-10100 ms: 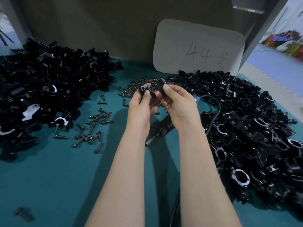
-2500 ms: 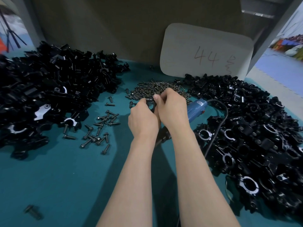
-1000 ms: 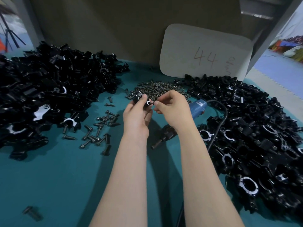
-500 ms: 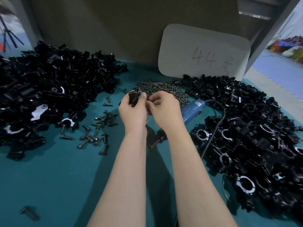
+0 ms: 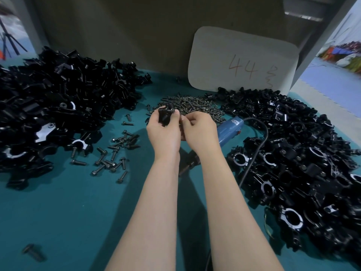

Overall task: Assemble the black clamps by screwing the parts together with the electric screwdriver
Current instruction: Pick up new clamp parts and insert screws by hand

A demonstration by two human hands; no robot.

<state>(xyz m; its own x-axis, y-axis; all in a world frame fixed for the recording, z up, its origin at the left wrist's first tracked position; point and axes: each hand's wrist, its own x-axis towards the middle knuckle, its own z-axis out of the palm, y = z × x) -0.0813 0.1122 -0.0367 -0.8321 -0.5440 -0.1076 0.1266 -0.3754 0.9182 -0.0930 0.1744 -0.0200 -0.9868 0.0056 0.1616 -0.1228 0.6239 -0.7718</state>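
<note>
Both hands are up at the middle of the teal table point(image 5: 58, 212), close together. The left hand point(image 5: 164, 133) grips a black clamp piece point(image 5: 165, 115), thumb and fingers curled round it and holding it clear of the surface. The right hand point(image 5: 199, 132) sits just beside it, with its fingers point(image 5: 192, 119) bunched and curled toward the clamp. Whether they pinch a screw there, I cannot tell; it is too small and hidden.

At 12 o'clock from the hands lies the pile of small screws point(image 5: 191, 106). At 3 o'clock the blue electric screwdriver point(image 5: 230, 130) lies on the table, untouched, its dark nose showing between the two forearms and its black cord point(image 5: 261, 137) curving off along the right-hand heap.

A big heap of loose black clamp parts point(image 5: 58, 106) fills 9 to 10 o'clock. Longer bolts point(image 5: 115, 153) are scattered just beside it at 8 o'clock. A second heap of clamps point(image 5: 293, 163) with round bores spreads from 2 to 5 o'clock. At 1 o'clock a white card point(image 5: 242, 61) marked "44" leans on the back wall. One stray bolt point(image 5: 32, 251) lies at 7 o'clock, well apart.
</note>
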